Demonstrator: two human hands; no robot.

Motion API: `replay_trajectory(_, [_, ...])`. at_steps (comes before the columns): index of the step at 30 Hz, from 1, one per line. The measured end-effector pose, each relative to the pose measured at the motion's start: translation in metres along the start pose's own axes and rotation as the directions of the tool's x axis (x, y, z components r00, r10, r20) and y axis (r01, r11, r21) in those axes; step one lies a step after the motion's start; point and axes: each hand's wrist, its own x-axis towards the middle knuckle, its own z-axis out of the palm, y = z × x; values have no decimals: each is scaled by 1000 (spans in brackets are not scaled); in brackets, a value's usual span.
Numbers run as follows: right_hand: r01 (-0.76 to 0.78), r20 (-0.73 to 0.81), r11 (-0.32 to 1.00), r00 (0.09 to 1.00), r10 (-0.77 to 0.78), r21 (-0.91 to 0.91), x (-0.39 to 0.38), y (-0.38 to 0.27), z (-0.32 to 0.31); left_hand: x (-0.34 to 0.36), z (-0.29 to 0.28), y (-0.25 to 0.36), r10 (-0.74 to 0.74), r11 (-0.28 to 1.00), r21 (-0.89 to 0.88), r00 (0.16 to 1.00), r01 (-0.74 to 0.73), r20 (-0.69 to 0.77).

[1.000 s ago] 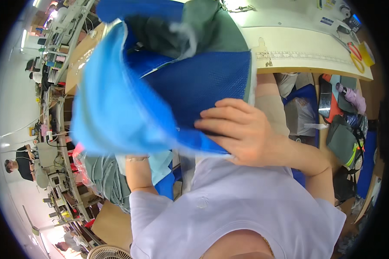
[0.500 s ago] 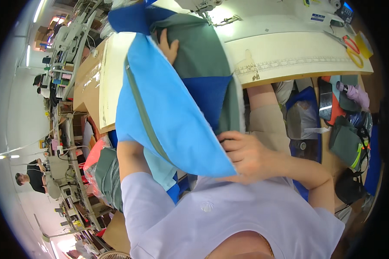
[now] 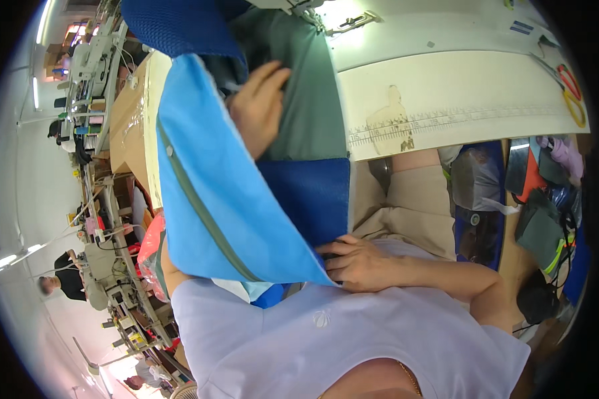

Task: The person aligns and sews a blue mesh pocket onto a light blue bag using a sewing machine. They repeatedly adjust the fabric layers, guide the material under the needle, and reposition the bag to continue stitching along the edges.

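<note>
A sewn fabric piece with a light blue panel (image 3: 206, 186), an olive strip, dark blue mesh (image 3: 180, 26) and a grey-green panel (image 3: 306, 100) spans from my lap to the sewing machine (image 3: 306, 10). My left hand (image 3: 259, 106) lies on the grey-green panel near the top, fingers apart and slightly bent, its forearm hidden under the light blue flap. My right hand (image 3: 353, 263) grips the lower right corner of the piece, where the light blue edge meets a dark blue panel (image 3: 313, 193).
A white table extension with a printed ruler (image 3: 446, 86) carries scissors (image 3: 569, 96) at right. Below it are bags (image 3: 539, 226) and a blue bin (image 3: 482, 226). At left are cardboard (image 3: 126, 120), rows of sewing machines (image 3: 100, 286) and co-workers (image 3: 66, 272).
The fabric piece has swung from folded and blurred to spread lengthwise toward the machine. My left hand came into sight on the green panel. My right hand moved lower with the corner.
</note>
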Motion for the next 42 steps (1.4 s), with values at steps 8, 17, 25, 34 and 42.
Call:
replay_trajectory(8, [92,36,996,995,-92,11,-5,-1,-1,-5,10,25,384,911,140,922,-387,49])
replay_trajectory(17, [325,95,880,946,-312,-347,14,-30,-26,51,13,16,755,642,201,656,-740,-1])
replay_trajectory(25, [306,-138,896,921,-364,-322,28,-53,-29,93,18,22,759,588,247,631,-770,159])
replay_trajectory(34, [285,-182,910,920,-348,-301,25,-64,-30,84,18,24,781,568,76,566,-820,263])
replay_trajectory(42, [246,-167,931,940,-297,-270,16,-47,-20,33,23,32,712,699,-197,695,-687,99])
